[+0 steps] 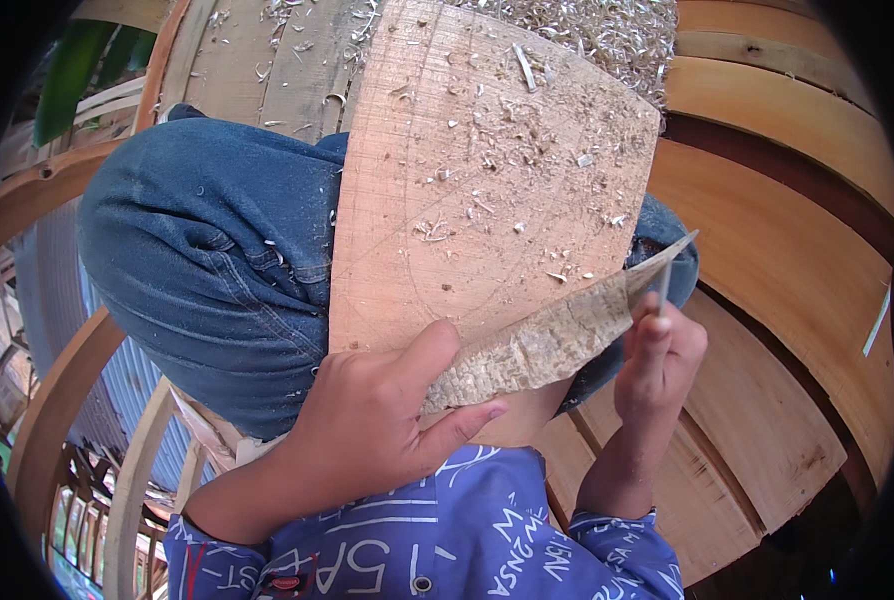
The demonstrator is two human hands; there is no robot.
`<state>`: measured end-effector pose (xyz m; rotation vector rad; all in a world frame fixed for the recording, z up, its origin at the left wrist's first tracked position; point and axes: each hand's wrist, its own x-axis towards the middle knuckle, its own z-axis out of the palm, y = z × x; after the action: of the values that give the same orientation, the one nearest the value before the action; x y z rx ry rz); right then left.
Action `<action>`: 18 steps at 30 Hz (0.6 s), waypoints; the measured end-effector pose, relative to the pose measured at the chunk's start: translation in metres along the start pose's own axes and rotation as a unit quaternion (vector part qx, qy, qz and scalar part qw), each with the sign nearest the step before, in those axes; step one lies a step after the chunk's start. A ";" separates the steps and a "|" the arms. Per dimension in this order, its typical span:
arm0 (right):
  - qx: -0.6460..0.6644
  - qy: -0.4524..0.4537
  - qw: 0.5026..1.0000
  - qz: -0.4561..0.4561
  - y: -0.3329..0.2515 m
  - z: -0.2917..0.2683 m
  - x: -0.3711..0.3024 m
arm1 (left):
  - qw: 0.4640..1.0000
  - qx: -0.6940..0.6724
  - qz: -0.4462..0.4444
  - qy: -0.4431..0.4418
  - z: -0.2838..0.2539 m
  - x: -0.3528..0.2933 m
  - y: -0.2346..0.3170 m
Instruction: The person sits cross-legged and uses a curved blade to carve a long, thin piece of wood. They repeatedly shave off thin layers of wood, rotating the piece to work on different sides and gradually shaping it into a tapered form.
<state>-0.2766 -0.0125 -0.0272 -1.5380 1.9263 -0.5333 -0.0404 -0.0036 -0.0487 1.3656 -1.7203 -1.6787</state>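
Note:
Across my lap lies a broad wooden board (382, 230) with faint curved lines and scattered pale shavings (482, 205). My left hand (377, 405) grips the wide end of a long, rough, bark-like piece of wood (537, 350) over the board's near part. The piece tapers to a thin point up and to the right. At that tapered end my right hand (659, 355) is closed round a small knife, and its narrow blade (664, 288) stands upright beside the wood. Fingers hide the knife's handle. Whether the blade touches the wood, I cannot tell.
Curly shavings (607, 40) are heaped beyond the board. My knees in blue jeans (212, 220) are on either side of it. Wooden planks (767, 230) run along the right, and wooden rails (57, 400) stand at the left beside corrugated sheet.

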 end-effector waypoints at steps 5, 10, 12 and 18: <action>-0.022 0.043 0.997 0.063 0.015 -0.012 0.015 | 1.000 0.018 0.003 0.004 0.007 0.000 0.002; 0.003 0.001 0.996 -0.089 -0.005 0.003 -0.004 | 0.998 0.025 -0.026 -0.043 -0.001 0.003 0.009; 0.003 0.003 1.000 -0.012 0.017 -0.006 0.000 | 0.999 0.017 -0.036 -0.031 -0.001 0.002 0.008; -0.005 0.032 0.997 -0.072 -0.003 0.011 -0.008 | 0.999 0.010 -0.006 -0.031 -0.001 0.002 0.004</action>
<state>-0.2654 -0.0052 -0.0318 -1.6941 1.8783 -0.6418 -0.0424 -0.0065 -0.0452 1.3483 -1.7697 -1.7315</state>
